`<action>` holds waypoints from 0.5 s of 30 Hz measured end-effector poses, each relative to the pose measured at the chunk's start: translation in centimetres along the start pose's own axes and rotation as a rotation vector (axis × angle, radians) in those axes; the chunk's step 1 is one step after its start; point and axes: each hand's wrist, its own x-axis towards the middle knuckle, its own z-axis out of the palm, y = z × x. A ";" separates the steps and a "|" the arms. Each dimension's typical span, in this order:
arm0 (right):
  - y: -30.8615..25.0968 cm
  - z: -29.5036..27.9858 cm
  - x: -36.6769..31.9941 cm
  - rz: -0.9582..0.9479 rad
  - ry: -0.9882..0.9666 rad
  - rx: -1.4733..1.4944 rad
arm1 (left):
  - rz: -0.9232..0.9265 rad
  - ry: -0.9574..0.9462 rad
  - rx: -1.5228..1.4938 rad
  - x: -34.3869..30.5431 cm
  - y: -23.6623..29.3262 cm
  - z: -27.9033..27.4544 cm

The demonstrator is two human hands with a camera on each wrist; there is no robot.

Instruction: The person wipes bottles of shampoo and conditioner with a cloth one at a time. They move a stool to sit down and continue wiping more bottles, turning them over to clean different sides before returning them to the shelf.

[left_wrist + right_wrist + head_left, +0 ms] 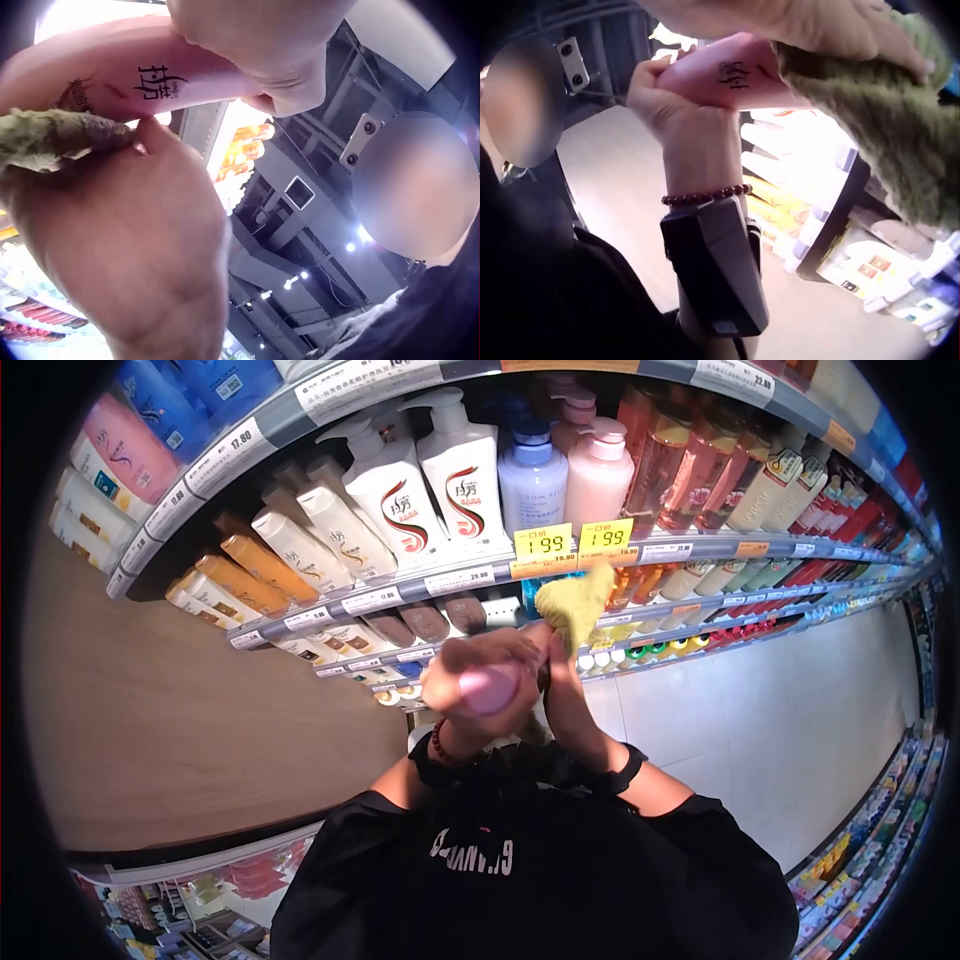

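Note:
A pink bottle (pixel 199 71) with dark printed lettering is held between my two hands. My left hand (pixel 259 37), on the wrist with the red bead bracelet (pixel 705 196), grips one end; the round pink end (pixel 490 688) looks blurred in the head view. Around the bottle's other part my right hand (pixel 566 685) holds a fuzzy yellow-green cloth (pixel 577 603) against its side. In the right wrist view, the right fingers (pixel 855 34) lie over the cloth, which hides that stretch of the bottle. The cloth's loose end sticks out toward the shelf.
In front, a curved shelf carries white pump bottles (pixel 460 480), a lavender pump bottle (pixel 533 480) and a pink pump bottle (pixel 600 470). Yellow price tags (pixel 607 540) hang on its edge. Lower shelves hold more bottles. Pale tiled floor (pixel 740 730) lies to the right.

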 end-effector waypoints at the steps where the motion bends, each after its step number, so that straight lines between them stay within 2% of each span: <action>1: -0.6 0.4 -0.6 -0.163 -0.052 -0.300 | -0.060 0.042 0.062 0.2 -0.2 -0.1; 3: -1.3 1.1 -1.4 -0.492 -0.151 -0.896 | -0.185 0.126 0.185 0.9 -0.8 -0.3; 4: -2.6 1.1 -1.9 -0.364 -0.302 -1.015 | -0.277 0.216 0.035 1.0 -1.5 -0.2; 7: -3.4 1.7 -1.8 -0.744 -0.357 -0.891 | -0.617 0.450 -0.191 0.6 -3.3 -0.9; 8: -3.6 1.0 -1.3 -0.772 -0.423 -0.913 | -0.619 0.472 -0.161 0.5 -3.4 -1.1; 11: -3.2 -2.0 0.6 -0.867 -0.544 -1.276 | -0.772 0.552 -0.391 0.0 -4.2 -1.7; 12: -3.5 -2.2 0.2 -0.807 -0.474 -1.258 | -0.780 0.539 -0.395 0.0 -4.0 -1.6; 14: -3.8 -3.2 -0.1 -0.708 -0.457 -1.146 | -0.796 0.513 -0.403 0.2 -3.2 -1.3; 15: -4.0 -3.7 -0.1 -0.661 -0.446 -1.089 | -0.785 0.437 -0.413 0.2 -3.0 -1.4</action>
